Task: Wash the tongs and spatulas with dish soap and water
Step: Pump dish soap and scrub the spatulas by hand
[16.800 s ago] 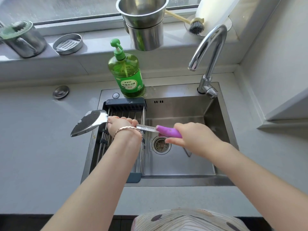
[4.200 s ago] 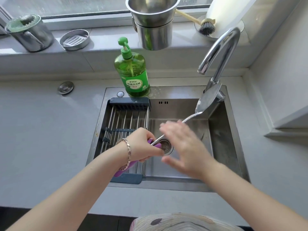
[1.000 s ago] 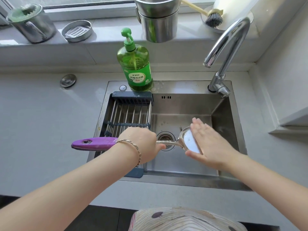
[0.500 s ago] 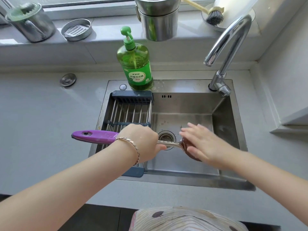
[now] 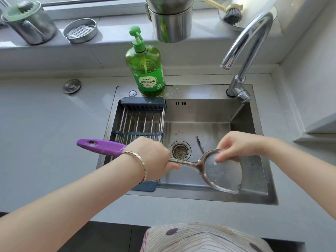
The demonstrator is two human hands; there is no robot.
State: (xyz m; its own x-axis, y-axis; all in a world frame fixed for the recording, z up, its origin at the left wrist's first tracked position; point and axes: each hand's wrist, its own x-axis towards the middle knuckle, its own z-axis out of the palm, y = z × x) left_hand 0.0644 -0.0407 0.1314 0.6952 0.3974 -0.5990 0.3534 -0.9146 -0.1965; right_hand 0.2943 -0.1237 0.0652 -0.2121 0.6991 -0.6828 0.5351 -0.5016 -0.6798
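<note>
A steel spatula point(image 5: 221, 172) with a purple handle lies level over the sink point(image 5: 183, 197). My left hand point(image 5: 151, 157) grips it where the purple handle meets the metal shaft. The broad blade faces up on the right, over the basin. My right hand point(image 5: 236, 147) touches the blade's far edge with its fingertips and thumb, fingers curled down onto the wet metal. A green dish soap bottle point(image 5: 146, 70) with a pump stands on the sink's back rim. The tap point(image 5: 245, 48) is at the back right, with no water running. No tongs are in view.
A dark-framed wire drain rack point(image 5: 140, 122) spans the sink's left part. The drain point(image 5: 180, 150) is in the basin's middle, a thin dark item beside it. On the windowsill stand steel pots point(image 5: 171, 20), a lidded can point(image 5: 27, 22), a small dish point(image 5: 81, 30) and a brush point(image 5: 231, 13).
The blade has turned face up and swung toward me. My right hand has drawn back from covering the blade to its far edge. My left hand keeps its grip.
</note>
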